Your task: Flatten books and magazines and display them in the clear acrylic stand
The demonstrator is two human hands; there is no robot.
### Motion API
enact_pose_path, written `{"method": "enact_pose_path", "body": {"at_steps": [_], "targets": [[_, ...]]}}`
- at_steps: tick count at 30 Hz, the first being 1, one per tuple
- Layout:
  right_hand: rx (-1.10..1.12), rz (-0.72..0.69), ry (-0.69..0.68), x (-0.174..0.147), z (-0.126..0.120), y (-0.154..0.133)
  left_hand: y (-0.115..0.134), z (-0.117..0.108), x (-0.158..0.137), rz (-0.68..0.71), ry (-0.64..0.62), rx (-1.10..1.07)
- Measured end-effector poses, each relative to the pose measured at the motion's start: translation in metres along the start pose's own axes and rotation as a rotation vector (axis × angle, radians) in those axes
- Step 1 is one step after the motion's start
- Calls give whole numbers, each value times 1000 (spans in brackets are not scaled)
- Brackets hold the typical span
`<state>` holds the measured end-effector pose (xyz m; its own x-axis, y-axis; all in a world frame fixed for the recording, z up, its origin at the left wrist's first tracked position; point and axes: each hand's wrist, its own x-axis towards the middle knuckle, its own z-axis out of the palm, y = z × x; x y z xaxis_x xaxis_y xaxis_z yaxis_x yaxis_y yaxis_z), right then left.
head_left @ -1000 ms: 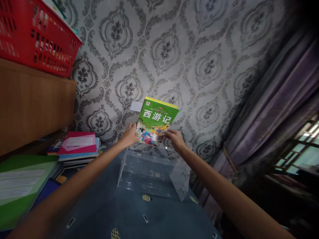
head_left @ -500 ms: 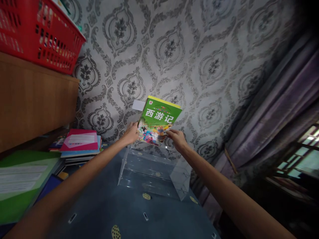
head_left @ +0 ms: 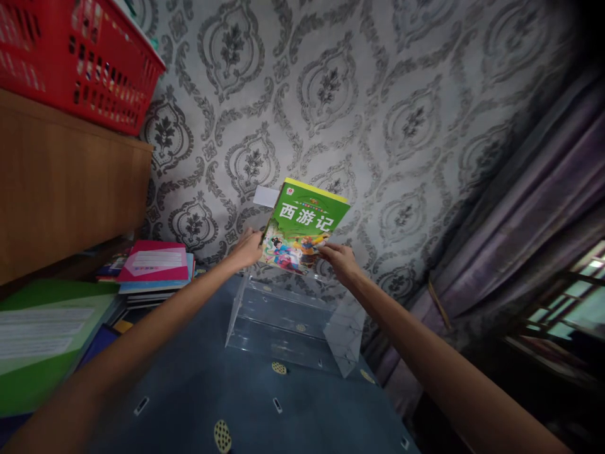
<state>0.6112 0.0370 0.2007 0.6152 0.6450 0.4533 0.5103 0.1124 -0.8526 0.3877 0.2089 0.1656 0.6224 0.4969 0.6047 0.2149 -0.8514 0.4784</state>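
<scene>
Maybe the green book (head_left: 305,227), pinched at its sides by the left hand (head_left: 248,248) and right hand (head_left: 341,260) near the top of the clear stand (head_left: 283,318) on the blue counter (head_left: 255,403), could slip and bump the stand if one side's grip got loose.

A dark blue surface (head_left: 189,407), printed with pale yellow dotted ovals and small white-edged bars, fills the lower middle of the frame. A clear plastic rack (head_left: 347,334) stands on it at center, its side panels upright. A stack of books (head_left: 154,268), pink on top, lies toward the left. Upper left, a wooden cabinet (head_left: 70,195) carries a red basket (head_left: 111,82).
</scene>
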Motion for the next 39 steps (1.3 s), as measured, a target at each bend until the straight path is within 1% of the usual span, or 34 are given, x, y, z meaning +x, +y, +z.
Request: {"method": "enact_pose_path", "body": {"at_steps": [5, 13, 18, 23, 27, 30, 33, 39], "targets": [[8, 7, -19, 1, 0, -1, -1, -1, 1, 9, -17, 0], [24, 29, 0, 0, 0, -6, -9, 2, 5, 14, -22, -47], [53, 29, 8, -5, 2, -8, -12, -3, 9, 15, -12, -93], [79, 15, 37, -8, 2, -12, 4, -16, 23, 49, 19, -143], [106, 14, 104, -5, 1, -16, 21, -28, 41, 54, 42, -169], [121, 17, 142, 0, 1, -18, 27, -35, 52, 43, 53, -177], [117, 13, 119, 3, 3, -20, 30, -35, 57, 35, 60, -175], [96, 11, 71, 0, 3, -21, 27, -27, 58, 65, 52, -192]]}}
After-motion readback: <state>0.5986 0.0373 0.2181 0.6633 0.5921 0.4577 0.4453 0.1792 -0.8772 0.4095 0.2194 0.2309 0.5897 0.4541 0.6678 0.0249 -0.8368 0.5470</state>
